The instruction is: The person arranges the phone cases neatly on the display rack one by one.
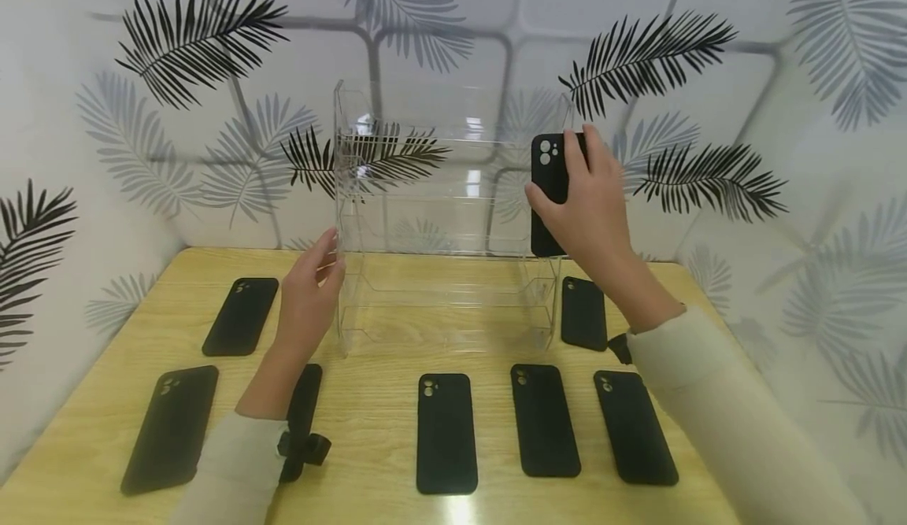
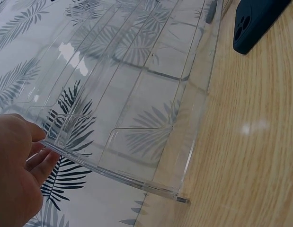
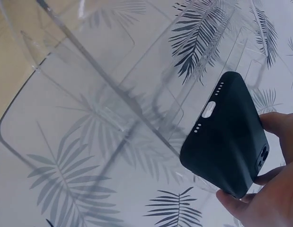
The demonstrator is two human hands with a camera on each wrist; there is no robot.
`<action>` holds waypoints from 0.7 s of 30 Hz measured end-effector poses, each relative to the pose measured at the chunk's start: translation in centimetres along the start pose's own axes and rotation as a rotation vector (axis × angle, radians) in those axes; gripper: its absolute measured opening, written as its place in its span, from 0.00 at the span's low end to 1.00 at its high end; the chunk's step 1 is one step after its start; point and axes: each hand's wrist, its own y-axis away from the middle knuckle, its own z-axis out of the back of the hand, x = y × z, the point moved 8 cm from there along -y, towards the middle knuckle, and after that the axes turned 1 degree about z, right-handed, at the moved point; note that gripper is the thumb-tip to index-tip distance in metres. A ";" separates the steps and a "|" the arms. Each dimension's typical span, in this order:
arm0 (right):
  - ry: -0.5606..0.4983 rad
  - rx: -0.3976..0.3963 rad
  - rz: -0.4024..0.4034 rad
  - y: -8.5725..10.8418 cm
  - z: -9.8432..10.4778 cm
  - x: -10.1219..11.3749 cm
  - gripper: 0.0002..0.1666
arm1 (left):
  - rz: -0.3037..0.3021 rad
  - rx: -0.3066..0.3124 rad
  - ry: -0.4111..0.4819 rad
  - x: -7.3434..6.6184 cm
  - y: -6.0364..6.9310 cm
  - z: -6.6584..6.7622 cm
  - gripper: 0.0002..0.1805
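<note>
A clear acrylic rack [image 1: 339, 218] with several tiers stands upright at the back of the table. My left hand [image 1: 308, 293] grips the edge of its left side panel; in the left wrist view the fingers [image 2: 44, 165] meet that edge. My right hand [image 1: 594, 202] holds a black phone case [image 1: 544, 230] upright in front of the rack's right end, camera cutouts at the top. In the right wrist view, thumb and fingers pinch the case [image 3: 226, 137] near its camera end, while its port end points toward the rack. Whether the case touches a tier I cannot tell.
More black phone cases lie flat on the wooden table [image 1: 368, 438]: one in front centre [image 1: 447, 434], others at left [image 1: 241, 316] and right [image 1: 546, 421], one partly under my left forearm. A leaf-patterned wall covering [image 1: 439, 5] rises close behind the rack.
</note>
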 end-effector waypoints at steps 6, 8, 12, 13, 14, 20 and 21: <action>0.003 -0.052 0.024 -2.1 -0.3 1.1 0.49 | -0.010 -0.002 0.003 0.0 -0.1 -0.1 0.27; 0.005 -0.063 0.017 -2.8 -0.4 1.3 0.49 | -0.012 -0.002 0.005 0.0 -0.1 -0.1 0.27; 0.005 -0.075 -0.009 -4.2 -0.7 1.6 0.49 | -0.009 -0.006 0.002 0.0 -0.1 -0.1 0.26; 0.007 -0.075 -0.019 -4.6 -0.7 1.7 0.49 | -0.007 -0.005 0.001 0.1 -0.1 -0.1 0.26; 0.005 -0.076 -0.026 -4.9 -0.8 1.8 0.49 | -0.006 -0.005 -0.002 0.1 -0.1 -0.1 0.27; 0.005 -0.114 -0.020 -6.7 -1.1 2.6 0.49 | -0.002 -0.006 -0.004 0.0 0.0 0.0 0.27; 0.006 -0.123 -0.017 -6.9 -1.2 2.8 0.49 | -0.002 -0.005 -0.001 0.0 0.0 0.0 0.27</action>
